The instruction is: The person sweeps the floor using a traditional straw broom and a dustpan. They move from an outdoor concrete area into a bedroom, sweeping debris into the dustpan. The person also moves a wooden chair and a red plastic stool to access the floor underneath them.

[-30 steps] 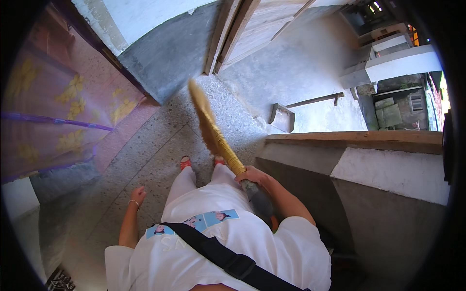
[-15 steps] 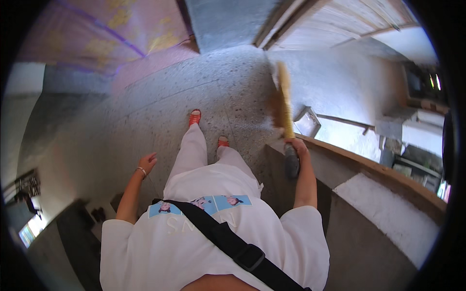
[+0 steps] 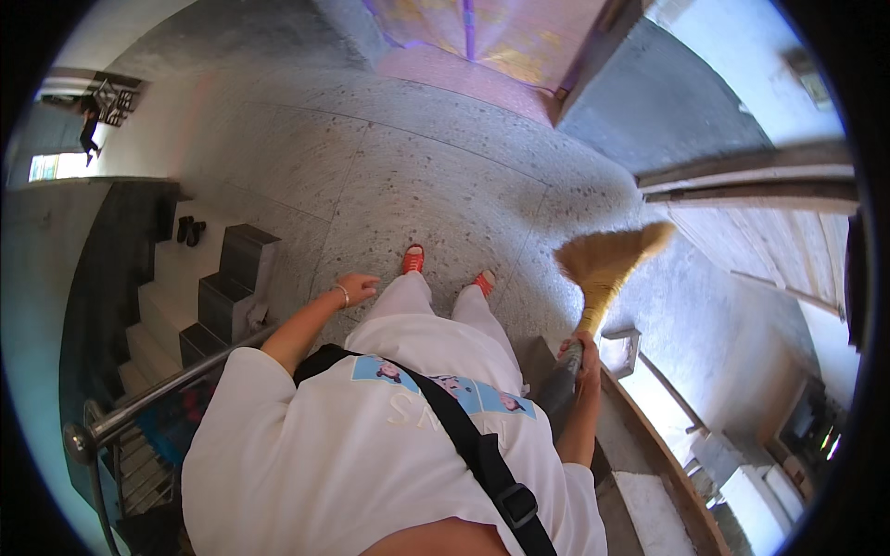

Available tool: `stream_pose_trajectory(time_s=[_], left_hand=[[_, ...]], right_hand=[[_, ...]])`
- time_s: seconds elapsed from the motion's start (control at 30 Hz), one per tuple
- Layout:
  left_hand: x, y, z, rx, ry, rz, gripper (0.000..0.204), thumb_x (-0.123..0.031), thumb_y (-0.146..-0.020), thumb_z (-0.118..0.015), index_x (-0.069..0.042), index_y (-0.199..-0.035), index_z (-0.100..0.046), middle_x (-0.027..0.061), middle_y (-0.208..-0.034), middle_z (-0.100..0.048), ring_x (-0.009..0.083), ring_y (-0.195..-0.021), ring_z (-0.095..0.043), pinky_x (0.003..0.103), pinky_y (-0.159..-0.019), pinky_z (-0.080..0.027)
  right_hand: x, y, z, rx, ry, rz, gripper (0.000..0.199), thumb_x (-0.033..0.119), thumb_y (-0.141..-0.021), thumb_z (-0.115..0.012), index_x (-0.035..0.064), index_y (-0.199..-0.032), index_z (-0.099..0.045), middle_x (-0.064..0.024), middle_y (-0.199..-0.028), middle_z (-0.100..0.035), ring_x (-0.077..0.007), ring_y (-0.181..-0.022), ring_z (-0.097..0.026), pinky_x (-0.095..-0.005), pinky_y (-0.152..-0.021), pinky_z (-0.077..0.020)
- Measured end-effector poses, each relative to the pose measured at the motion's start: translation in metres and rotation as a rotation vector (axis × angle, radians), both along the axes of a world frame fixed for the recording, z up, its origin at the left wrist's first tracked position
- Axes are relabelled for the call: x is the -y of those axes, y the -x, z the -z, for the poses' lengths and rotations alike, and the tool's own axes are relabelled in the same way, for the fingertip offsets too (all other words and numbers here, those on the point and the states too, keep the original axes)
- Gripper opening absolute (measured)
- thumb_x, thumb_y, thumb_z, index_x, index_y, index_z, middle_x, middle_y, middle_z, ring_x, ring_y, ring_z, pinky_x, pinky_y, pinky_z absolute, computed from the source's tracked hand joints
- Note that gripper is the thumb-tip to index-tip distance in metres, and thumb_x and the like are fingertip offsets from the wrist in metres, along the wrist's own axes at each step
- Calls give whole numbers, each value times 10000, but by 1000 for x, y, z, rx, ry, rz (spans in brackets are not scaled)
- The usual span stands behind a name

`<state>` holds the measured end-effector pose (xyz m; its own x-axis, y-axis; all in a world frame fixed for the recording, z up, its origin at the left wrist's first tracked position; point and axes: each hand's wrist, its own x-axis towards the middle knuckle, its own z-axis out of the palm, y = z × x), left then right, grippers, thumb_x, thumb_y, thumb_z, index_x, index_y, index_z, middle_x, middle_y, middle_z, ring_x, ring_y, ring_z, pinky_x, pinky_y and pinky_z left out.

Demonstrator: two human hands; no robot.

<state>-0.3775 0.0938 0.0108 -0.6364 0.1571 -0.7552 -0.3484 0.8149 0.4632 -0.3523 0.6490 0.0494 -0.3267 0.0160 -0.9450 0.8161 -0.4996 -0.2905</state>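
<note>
My right hand (image 3: 583, 354) grips the handle of a straw broom (image 3: 604, 264) whose yellow bristle head points up and to the right over the speckled stone floor (image 3: 436, 176). My left hand (image 3: 356, 287) hangs free beside my hip, fingers loosely apart, a thin bracelet on the wrist. It holds nothing. My feet in red sandals (image 3: 413, 259) stand on the floor just ahead. I wear a white shirt with a black strap across it.
A staircase with dark steps (image 3: 218, 296) goes down at the left, bordered by a metal handrail (image 3: 167, 385). A low wall with a wooden-edged ledge (image 3: 649, 435) runs at the right. A wooden door (image 3: 779, 241) and a pink-lit doorway (image 3: 482, 37) lie ahead.
My view has swung to the left, bringing the staircase and handrail into sight. The broom head now sits farther right, with my right hand still on the handle.
</note>
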Motion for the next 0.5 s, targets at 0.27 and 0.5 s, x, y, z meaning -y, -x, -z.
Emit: stream_pose_trajectory(time_s=[0.27,0.5], left_hand=[[17,-18,0,-92,-201,-150,386,-199,-759,-589,-99,-1129,-548,114,-939,-622,196,-830,-595,307,-756,-466],[74,-52,-9,-175,-281,-201,381,-199,-765,-584,-76,-1124,-547,103,-863,-623,175,-770,-584,290,-719,-461]], right_hand=[[158,80,-45,-107,89,-558,204,199,-755,-552,8,-812,-509,-98,-602,-527,-203,-467,-540,-319,-440,-476],[283,124,-36,-150,116,-755,238,151,-704,-617,-62,-772,-535,-161,-605,-565,-249,-469,-569,-368,-451,-509]])
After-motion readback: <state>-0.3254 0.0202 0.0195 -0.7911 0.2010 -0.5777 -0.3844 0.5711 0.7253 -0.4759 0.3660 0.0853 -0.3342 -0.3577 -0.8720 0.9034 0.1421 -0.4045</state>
